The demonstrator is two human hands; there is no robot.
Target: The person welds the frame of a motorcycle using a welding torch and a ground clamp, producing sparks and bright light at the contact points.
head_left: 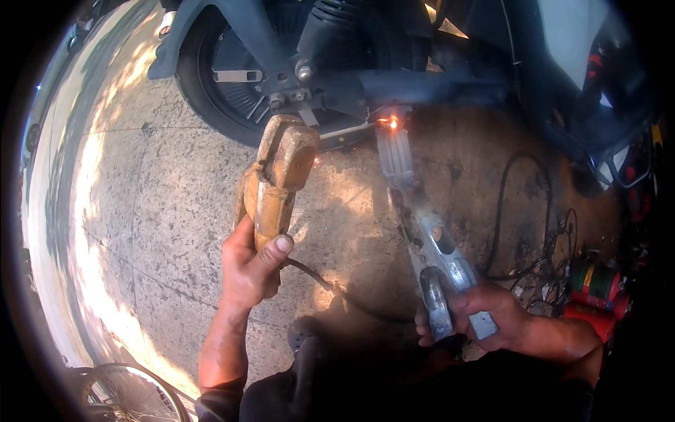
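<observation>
My left hand (pixel 256 261) is wrapped round a worn, yellowish-brown electrode holder (pixel 276 184), its blunt jaws pointing up and away from me. From those jaws a thin welding rod (pixel 344 131) appears to run right toward a bright orange glow (pixel 392 123) under the vehicle's dark frame bar (pixel 436 88). In my right hand (pixel 492 313) is a long silver clamp-like metal piece (pixel 430 228), with holes, two prongs at the near end and a ribbed, flat far end. That far end meets the glow; whether it touches the bar is hidden by glare and smoke.
A two-wheeler's wheel (pixel 232 105) and shock absorber (pixel 323 35) stand ahead. Dark cable (pixel 351 304) crosses the stained concrete (pixel 176 211), and more loops (pixel 500 204) lie right. Red equipment (pixel 594 299) sits at the right edge. A bicycle wheel (pixel 133 394) is at lower left.
</observation>
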